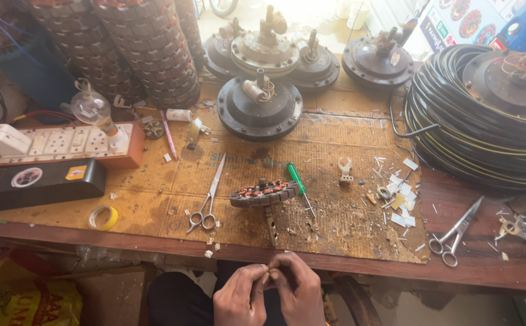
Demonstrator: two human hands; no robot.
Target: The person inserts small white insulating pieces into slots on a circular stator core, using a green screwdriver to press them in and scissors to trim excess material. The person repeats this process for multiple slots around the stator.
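1. Right now I have both hands together at 6 o'clock, below the bench [468, 265] edge. My left hand [239, 299] and right hand [302, 293] meet fingertip to fingertip, pinched on a small pale piece [267, 271]; what it is I cannot tell.
2. That piece sits between my fingertips, off the bench and over my lap.
3. Straight up toward 12 o'clock lies the stator [264, 194] on the cardboard mat [154, 199], with a green screwdriver [299, 184] just beside it at 1 o'clock and scissors [207, 202] at 11 o'clock.
4. A second pair of scissors [456, 232] lies at 3 o'clock, near the black cable coil [456, 121]. A tape roll [103, 217] sits at 9 o'clock.
5. Risk, as I judge it: the piece is tiny and held over open space, so a loose pinch could drop it to the floor.
6. Reaching forward blindly, I could also catch a scissor blade or nudge the stator off the mat.
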